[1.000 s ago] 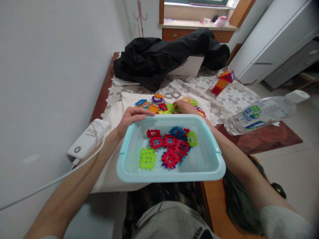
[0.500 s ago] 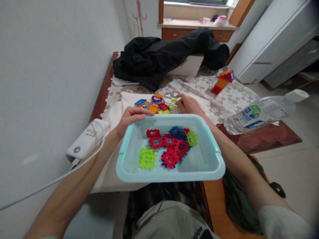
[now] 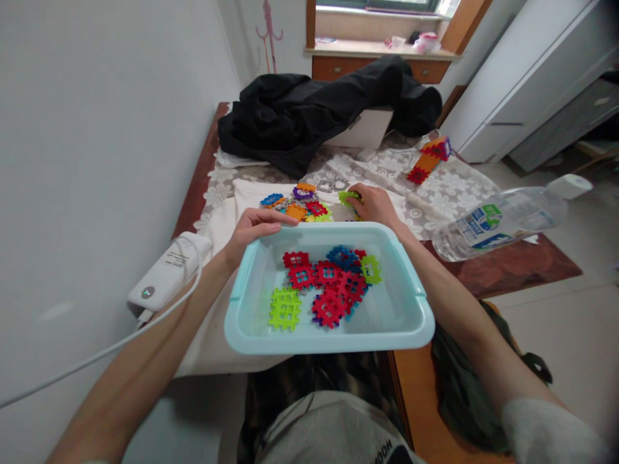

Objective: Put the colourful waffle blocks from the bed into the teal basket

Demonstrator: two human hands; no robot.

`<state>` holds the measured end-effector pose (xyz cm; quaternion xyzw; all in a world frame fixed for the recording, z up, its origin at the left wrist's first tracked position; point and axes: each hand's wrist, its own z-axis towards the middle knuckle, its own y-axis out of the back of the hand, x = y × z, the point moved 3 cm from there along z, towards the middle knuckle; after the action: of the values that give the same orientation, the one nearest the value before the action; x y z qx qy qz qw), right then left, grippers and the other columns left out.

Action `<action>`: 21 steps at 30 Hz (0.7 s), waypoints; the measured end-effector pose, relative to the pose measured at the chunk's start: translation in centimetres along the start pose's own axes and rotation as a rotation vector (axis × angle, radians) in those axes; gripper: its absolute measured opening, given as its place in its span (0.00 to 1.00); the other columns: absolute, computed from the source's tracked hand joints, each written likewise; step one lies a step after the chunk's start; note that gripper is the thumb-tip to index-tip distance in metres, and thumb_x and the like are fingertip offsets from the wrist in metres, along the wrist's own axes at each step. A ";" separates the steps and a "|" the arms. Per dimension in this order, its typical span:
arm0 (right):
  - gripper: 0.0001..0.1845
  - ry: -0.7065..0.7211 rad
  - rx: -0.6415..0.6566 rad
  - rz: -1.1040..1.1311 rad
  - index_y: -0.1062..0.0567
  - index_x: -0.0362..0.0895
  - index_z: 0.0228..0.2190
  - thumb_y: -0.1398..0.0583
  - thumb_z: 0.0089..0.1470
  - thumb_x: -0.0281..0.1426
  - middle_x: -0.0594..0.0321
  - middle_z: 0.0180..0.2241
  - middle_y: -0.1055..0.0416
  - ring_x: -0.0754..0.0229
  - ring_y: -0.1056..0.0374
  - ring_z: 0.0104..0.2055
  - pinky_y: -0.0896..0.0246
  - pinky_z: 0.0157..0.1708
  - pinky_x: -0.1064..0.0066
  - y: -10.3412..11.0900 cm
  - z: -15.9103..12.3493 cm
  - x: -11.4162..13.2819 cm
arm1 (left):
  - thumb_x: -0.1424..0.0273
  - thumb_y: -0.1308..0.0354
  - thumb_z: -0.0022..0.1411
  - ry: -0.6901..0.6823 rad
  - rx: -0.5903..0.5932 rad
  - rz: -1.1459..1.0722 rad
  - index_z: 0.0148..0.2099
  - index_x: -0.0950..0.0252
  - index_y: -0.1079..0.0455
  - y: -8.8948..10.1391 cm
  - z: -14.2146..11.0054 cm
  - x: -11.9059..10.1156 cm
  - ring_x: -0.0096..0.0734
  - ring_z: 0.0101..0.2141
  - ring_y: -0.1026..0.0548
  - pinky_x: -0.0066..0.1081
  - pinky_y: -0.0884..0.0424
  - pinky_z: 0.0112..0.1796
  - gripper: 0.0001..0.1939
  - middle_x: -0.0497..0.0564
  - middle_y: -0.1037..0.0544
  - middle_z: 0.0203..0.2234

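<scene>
Right hand pinching a green toy piece just past twelve o'clock, beyond the blue tub.
Reading the clock from the tub's (image 3: 329, 343) middle, with the person seated at six: the right hand (image 3: 374, 203), at one, has its fingers closed on the green piece (image 3: 346, 196); the left hand (image 3: 260, 229), between ten and eleven, stretches its fingers along the far rim, and I can't tell whether they grip it. Inside the tub lie red pieces (image 3: 329, 274), a blue one (image 3: 342, 258) and green ones (image 3: 284, 309). A mixed pile (image 3: 296, 211) sits toward half past eleven on the table, a clear bottle (image 3: 503, 219) at two, a black cloth (image 3: 285, 116) far off at twelve.
</scene>
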<state>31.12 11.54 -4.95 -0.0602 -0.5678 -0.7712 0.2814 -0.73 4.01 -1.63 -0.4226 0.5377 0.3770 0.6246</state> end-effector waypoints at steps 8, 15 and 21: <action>0.33 -0.081 0.033 1.052 0.23 0.52 0.43 0.31 0.52 0.66 0.61 0.38 0.22 0.53 0.23 0.39 0.24 0.42 0.60 1.3 -0.5 1.8 | 0.65 0.25 0.54 0.000 0.016 0.012 0.40 0.63 0.09 0.2 0.0 0.2 0.34 0.32 0.17 0.26 0.26 0.32 0.12 0.56 0.10 0.33; 0.37 0.191 0.514 1.074 0.20 0.48 0.39 0.33 0.52 0.70 0.55 0.40 0.19 0.45 0.20 0.50 0.23 0.52 0.51 2.3 -2.1 5.0 | 0.66 0.26 0.55 -0.001 0.012 0.030 0.41 0.63 0.10 0.4 0.0 0.4 0.38 0.33 0.15 0.28 0.24 0.34 0.11 0.56 0.11 0.33; 0.32 0.084 0.215 0.812 0.17 0.49 0.48 0.43 0.69 0.62 0.53 0.52 0.18 0.48 0.22 0.56 0.27 0.61 0.51 0.8 -1.1 3.5 | 0.65 0.25 0.53 0.005 -0.003 0.023 0.40 0.64 0.10 0.3 0.1 0.2 0.36 0.30 0.17 0.27 0.25 0.31 0.12 0.56 0.11 0.32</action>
<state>28.89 9.07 -3.24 -0.2179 -0.5632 -0.5358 0.5901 -0.98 4.19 -1.91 -0.4182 0.5435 0.3838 0.6183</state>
